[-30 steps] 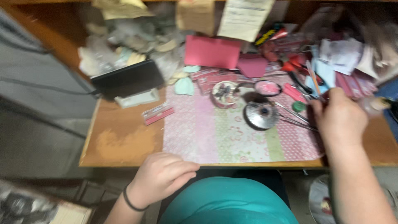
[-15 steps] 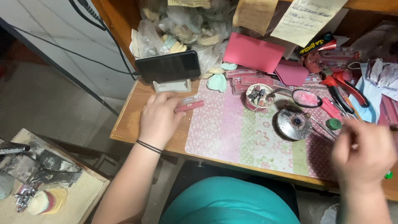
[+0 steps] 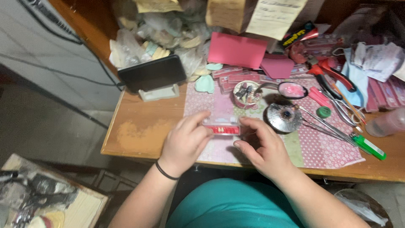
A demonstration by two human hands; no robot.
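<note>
On the brown wooden surface (image 3: 139,126), over the pink patterned mat (image 3: 325,147), left hand (image 3: 183,143) and right hand (image 3: 265,147) steady a small clear red-backed tooth card (image 3: 222,127) between clamped fingers, at 7 o'clock from the round metal dish (image 3: 284,118).
</note>
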